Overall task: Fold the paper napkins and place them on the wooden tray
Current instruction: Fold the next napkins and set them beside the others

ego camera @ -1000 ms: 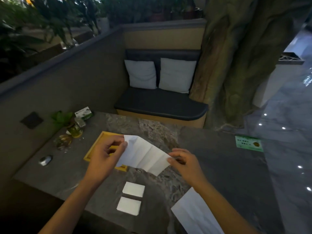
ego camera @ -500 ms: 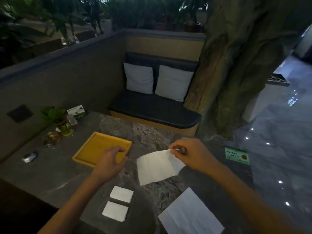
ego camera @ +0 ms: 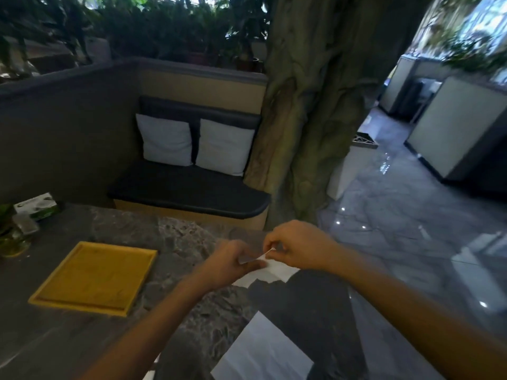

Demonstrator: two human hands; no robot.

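Folding now: napkin (ego camera: 270,267), a wide open sheet a second ago, halved and halved again, held above the bench (ego camera: 170,237) just right of the wooden tray (ego camera: 93,278). Left hand (ego camera: 230,263) gripping the near edge with curled fingers, right hand (ego camera: 297,246) pinching the top corner. Tray carrying nothing yet, so no placing done. Another open napkin sheet (ego camera: 266,352) lying near, awaiting its turn. Judging one more crease, then over to the tray.
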